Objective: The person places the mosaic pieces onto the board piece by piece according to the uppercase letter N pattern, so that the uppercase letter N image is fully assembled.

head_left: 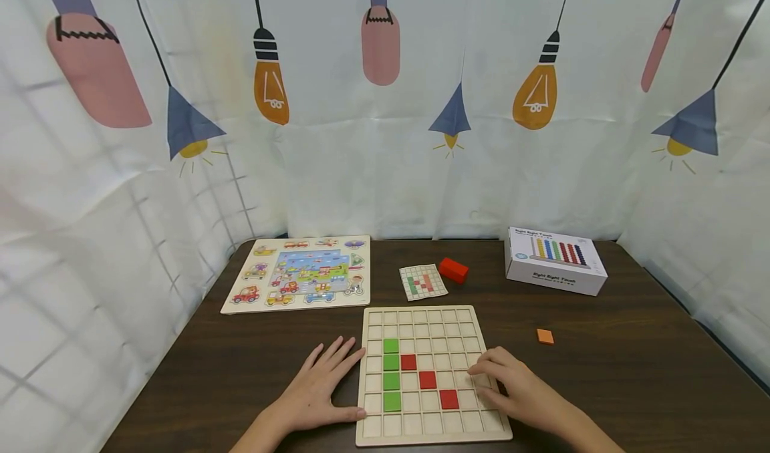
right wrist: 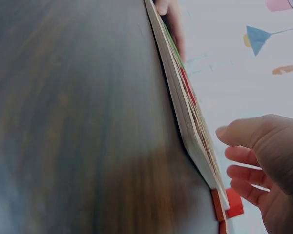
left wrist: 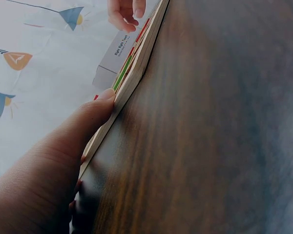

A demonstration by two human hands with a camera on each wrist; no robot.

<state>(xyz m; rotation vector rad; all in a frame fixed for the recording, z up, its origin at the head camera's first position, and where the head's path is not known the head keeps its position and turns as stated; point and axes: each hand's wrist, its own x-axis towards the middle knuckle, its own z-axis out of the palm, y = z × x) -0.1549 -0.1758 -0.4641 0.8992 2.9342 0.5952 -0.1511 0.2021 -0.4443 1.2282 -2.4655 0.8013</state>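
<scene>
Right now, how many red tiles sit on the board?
3: an upper red tile beside the green tiles, then a middle red tile and a lower red tile stepping down rightward. The right hand may hide more.

Seen from my remote post, a grid board (head_left: 412, 425) sits at the near middle of the surface (head_left: 601, 359), a person's left hand (head_left: 321, 389) at its left edge and right hand (head_left: 517, 386) over its right side. Four tiles (head_left: 391, 362) line its second column from the left; three more tiles (head_left: 428, 379) step diagonally right and nearer. Behind the board I see a card (head_left: 423, 282), with a block (head_left: 453, 270) just right of it. A puzzle board (head_left: 252, 307) lies far left, a box (head_left: 556, 256) far right, a loose tile (head_left: 545, 336) nearer than the box. A curtain (head_left: 385, 186) hangs behind.
</scene>
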